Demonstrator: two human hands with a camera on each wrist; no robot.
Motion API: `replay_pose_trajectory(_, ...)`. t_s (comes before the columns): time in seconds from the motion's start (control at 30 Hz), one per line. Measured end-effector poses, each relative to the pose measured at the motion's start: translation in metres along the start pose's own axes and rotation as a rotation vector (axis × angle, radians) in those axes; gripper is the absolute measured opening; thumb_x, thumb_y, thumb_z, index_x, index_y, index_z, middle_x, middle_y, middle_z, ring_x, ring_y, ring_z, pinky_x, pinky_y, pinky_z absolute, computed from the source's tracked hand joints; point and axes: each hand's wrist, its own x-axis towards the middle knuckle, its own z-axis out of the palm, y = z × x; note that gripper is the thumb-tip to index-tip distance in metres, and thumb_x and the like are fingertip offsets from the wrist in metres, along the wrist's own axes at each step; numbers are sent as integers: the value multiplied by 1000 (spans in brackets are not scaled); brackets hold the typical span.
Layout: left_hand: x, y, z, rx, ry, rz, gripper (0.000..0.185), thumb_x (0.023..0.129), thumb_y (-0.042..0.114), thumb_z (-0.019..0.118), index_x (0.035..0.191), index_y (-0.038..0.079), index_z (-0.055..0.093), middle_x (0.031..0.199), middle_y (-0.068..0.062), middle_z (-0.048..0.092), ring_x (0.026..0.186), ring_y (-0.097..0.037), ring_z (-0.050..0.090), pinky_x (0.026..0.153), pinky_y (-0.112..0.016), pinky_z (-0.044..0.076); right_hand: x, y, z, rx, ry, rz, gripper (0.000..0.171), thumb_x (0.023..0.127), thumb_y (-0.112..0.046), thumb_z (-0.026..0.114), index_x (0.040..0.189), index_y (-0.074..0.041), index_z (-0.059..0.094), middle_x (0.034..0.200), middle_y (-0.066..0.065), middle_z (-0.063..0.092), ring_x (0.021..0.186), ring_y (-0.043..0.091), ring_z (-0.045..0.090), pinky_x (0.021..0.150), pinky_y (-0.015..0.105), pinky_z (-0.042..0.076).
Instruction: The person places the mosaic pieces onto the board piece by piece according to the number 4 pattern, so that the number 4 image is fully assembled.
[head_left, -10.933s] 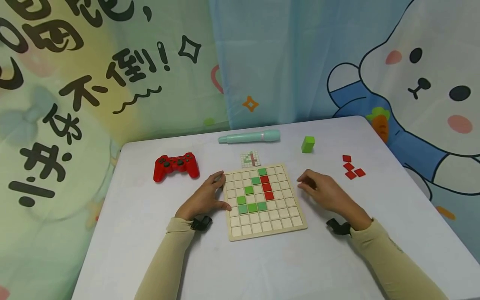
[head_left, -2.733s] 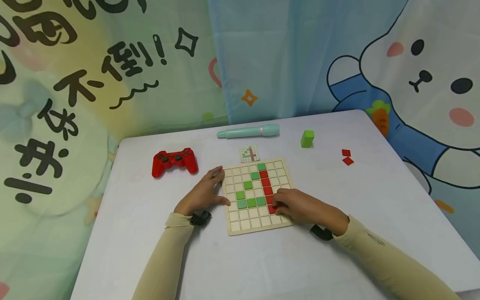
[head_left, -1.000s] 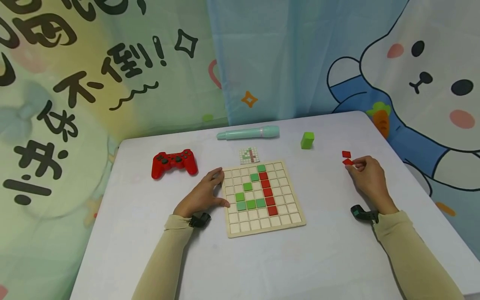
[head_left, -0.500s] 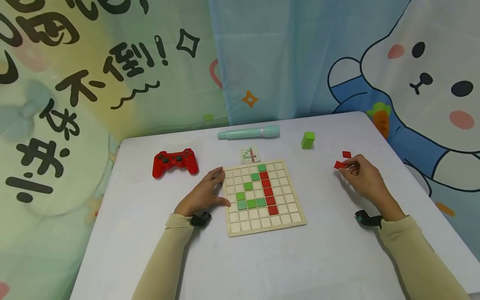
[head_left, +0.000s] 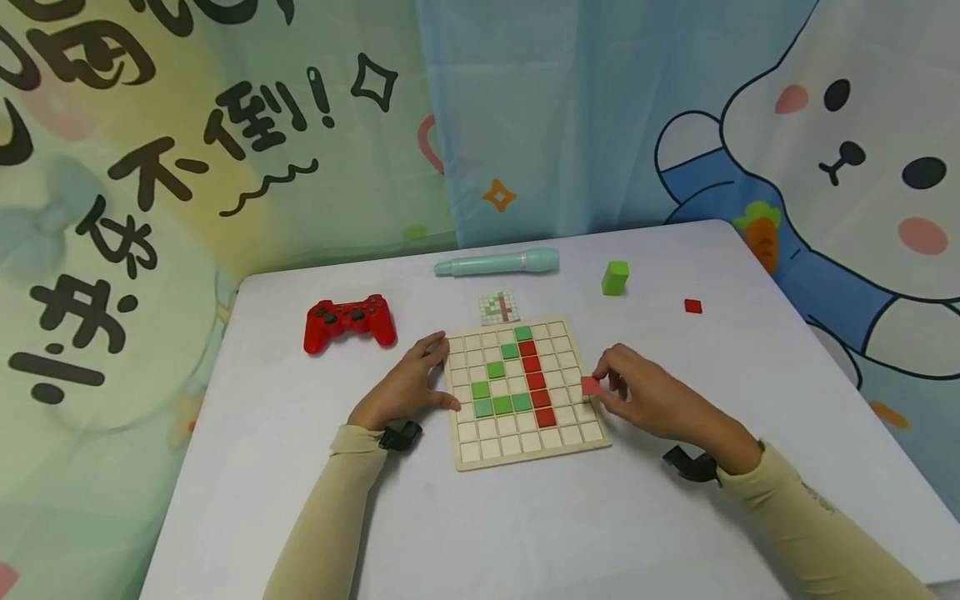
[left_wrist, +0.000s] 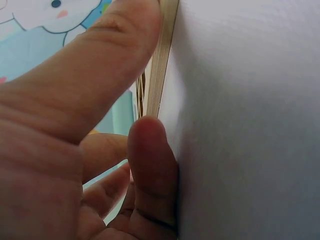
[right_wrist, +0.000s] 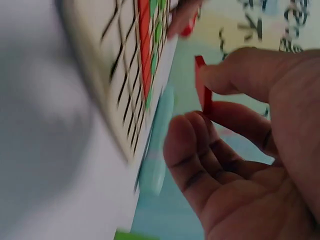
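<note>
A wooden grid board (head_left: 525, 454) lies in the middle of the white table, with green tiles (head_left: 502, 405) and a column of red tiles (head_left: 537, 382) set in it. My right hand (head_left: 651, 398) hovers at the board's right edge and pinches a red tile (head_left: 591, 385) between thumb and fingers; the right wrist view shows the same red tile (right_wrist: 202, 91) edge-on beside the board (right_wrist: 112, 75). My left hand (head_left: 408, 386) rests against the board's left edge, thumb and fingers (left_wrist: 150, 165) touching the board (left_wrist: 162, 70). One loose red tile (head_left: 693, 306) lies at the right.
A small pattern card (head_left: 498, 307) sits just behind the board. A red game controller (head_left: 348, 320) lies at the left, a teal pen-like device (head_left: 498, 262) at the back, a green block (head_left: 615, 277) at the back right. Printed curtains hang behind the table.
My right hand picked up one red tile from the right side and carried it left to the board's right edge. One loose tile stays behind. The left hand has not moved.
</note>
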Motion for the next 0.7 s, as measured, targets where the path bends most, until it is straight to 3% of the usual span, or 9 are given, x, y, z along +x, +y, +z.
replay_pose_trajectory(0.13, 0, -1, 0, 1, -1, -9, 112, 81, 36, 95, 168, 7, 30, 179, -10, 21, 165, -36, 25, 130, -51, 37, 3, -17, 15, 38, -149, -42, 21, 96, -9, 78, 106, -14, 60, 99, -1, 58, 84, 11, 54, 68, 19, 50)
replay_pose_trajectory(0.23, -1, -2, 0, -5, -2, -6, 113, 80, 36, 95, 168, 7, 30, 180, -10, 20, 166, -36, 24, 130, -51, 36, 5, -24, 28, 35, -212, -81, 20, 96, -10, 77, 104, -15, 59, 99, -3, 57, 83, 7, 53, 69, 18, 50)
replay_pose_trajectory(0.4, 1, -4, 0, -3, -4, 6, 113, 81, 37, 94, 168, 7, 29, 180, -10, 19, 166, -35, 23, 130, -50, 36, 4, -30, 41, 4, -242, -123, 19, 95, -8, 75, 101, -14, 58, 94, -6, 52, 79, 1, 48, 67, 17, 46)
replay_pose_trajectory(0.7, 3, -5, 1, -3, -2, 0, 113, 80, 37, 95, 168, 8, 30, 179, -10, 21, 166, -34, 24, 130, -49, 36, 6, -36, 47, -3, -238, -134, 19, 96, -7, 75, 103, -15, 59, 93, -4, 51, 77, 0, 44, 65, 16, 43)
